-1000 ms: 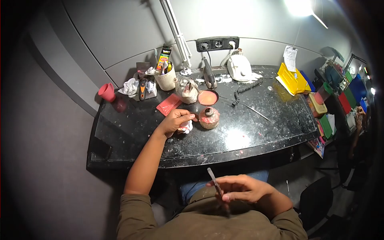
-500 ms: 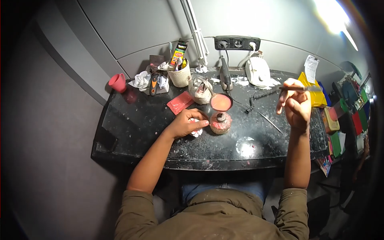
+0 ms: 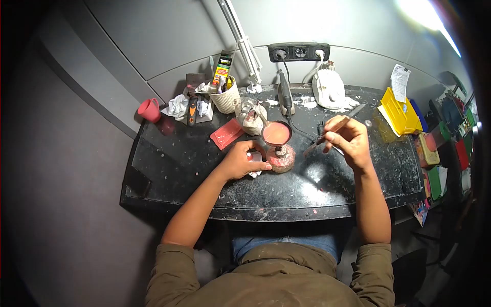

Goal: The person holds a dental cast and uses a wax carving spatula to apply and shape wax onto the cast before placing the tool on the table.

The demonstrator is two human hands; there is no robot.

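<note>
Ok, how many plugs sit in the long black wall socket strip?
2: one dark plug at the left end of the black strip and one white plug at the right end. None seems hidden.

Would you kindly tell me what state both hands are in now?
Left hand: closed around a small white-and-red lumpy piece.
Right hand: closed on a slim grey flat-ended tool.

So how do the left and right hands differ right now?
The left hand curls around a white-and-pink piece; the right hand holds a slim tool.
The left hand is close beside the pink-smeared bottle; the right hand is farther off, to the bottle's right.
Both are bare and occupied.
</note>
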